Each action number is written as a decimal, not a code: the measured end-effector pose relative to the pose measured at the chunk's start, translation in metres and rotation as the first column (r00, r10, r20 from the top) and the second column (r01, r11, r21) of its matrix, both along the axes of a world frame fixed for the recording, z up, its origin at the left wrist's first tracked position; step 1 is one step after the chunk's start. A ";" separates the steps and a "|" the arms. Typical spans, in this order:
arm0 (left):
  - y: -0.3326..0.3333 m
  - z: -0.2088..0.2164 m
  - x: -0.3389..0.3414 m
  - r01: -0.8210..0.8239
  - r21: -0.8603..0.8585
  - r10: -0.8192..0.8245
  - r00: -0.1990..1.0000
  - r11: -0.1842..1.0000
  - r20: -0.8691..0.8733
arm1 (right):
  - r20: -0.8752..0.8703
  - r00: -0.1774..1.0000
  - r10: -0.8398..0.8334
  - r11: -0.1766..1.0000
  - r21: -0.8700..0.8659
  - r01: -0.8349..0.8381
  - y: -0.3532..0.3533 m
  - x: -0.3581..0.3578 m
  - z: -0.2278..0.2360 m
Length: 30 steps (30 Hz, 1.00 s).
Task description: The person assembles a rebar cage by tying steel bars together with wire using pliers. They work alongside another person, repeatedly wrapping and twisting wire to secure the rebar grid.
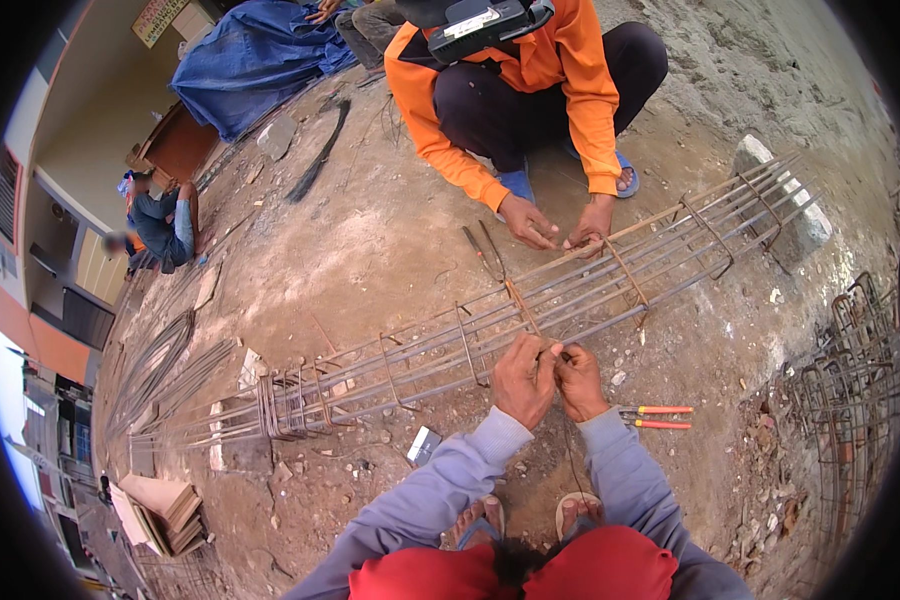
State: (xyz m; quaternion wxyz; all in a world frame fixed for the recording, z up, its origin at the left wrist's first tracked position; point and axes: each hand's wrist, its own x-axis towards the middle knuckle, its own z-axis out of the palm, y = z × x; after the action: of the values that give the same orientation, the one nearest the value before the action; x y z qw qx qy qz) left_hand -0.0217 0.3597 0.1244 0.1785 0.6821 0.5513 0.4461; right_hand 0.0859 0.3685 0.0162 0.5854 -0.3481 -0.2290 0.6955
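A long rebar cage (610,322) of thin steel rods and square stirrups crosses the ground in front of me, slanting up to the right. At its near side my left hand (526,382) is closed in a pinch beside a stirrup. Close against it, my right hand (579,383) pinches thin tie wire (572,450), whose tail hangs down toward my feet. The exact grip at the fingertips is partly hidden. Pliers with orange-red handles (662,410) lie right of my right hand. Pincers with dark handles (485,252) rest at the cage's far side.
Opposite me squats a co-worker in orange (585,90), hands at the cage's far rod. Concrete blocks (800,210) support its ends. More rebar cages (850,370) lie at right, loose rods (165,360) at left. A small white box (424,445) sits near my left forearm.
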 end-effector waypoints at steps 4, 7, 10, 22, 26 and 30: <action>-0.029 -0.022 -0.003 0.015 0.116 -0.029 0.991 0.993 0.127 | -0.099 0.995 -0.004 1.000 0.019 0.006 -0.001 -0.009 0.003; -0.038 -0.035 0.002 -0.005 0.062 -0.008 0.979 0.998 0.206 | -0.114 0.993 0.030 0.999 0.028 -0.027 -0.003 0.002 -0.006; -0.042 -0.053 0.003 0.000 -0.005 0.002 0.911 1.000 0.413 | -0.108 0.989 0.104 0.995 0.017 -0.103 0.000 0.013 -0.011; -0.010 -0.086 -0.018 0.322 -0.537 0.558 0.034 0.780 0.829 | 0.129 0.992 0.001 1.000 -0.017 0.002 -0.004 0.001 0.025; -0.008 -0.094 -0.014 0.308 -0.356 0.368 0.020 0.882 0.929 | 0.133 0.991 -0.022 0.999 0.026 0.019 -0.005 0.002 0.033; -0.009 -0.107 -0.017 0.296 -0.260 0.245 0.087 0.919 0.966 | 0.164 0.986 0.003 1.000 0.024 -0.007 -0.003 0.000 0.027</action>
State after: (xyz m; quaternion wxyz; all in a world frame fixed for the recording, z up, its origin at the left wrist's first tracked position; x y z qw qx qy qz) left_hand -0.0385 0.3506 0.0175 0.6437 0.1569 0.3478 0.6634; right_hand 0.0863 0.3654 0.0430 0.5670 -0.3962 -0.2858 0.6632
